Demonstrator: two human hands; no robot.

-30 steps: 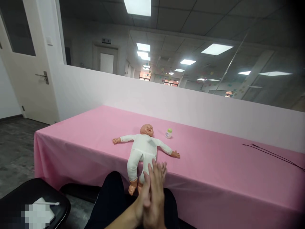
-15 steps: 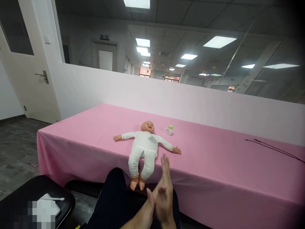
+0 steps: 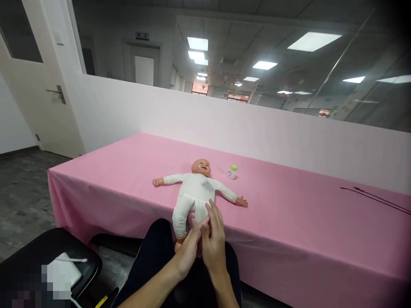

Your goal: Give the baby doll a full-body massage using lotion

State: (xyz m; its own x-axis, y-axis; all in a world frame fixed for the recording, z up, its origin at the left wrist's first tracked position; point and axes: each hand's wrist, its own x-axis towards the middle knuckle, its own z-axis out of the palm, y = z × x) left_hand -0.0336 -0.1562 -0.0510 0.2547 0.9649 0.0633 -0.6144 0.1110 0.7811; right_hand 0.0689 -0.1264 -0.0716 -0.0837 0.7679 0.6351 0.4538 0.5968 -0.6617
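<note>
- Our left hand [image 3: 188, 253] touched our right hand [image 3: 213, 244], its fingers loosely bent, grasping nothing visible.
- We had the doll [image 3: 196, 188] laid out, clothed, on the worktop [image 3: 289, 209].
- Our right hand's fingers were unclenched, seemingly empty.
- Our bottle [image 3: 231, 172] stood capped, untouched.

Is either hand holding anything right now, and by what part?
No held thing is visible. The left hand and right hand are together before the doll, partly hiding one leg; contact with it can't be told.
</note>
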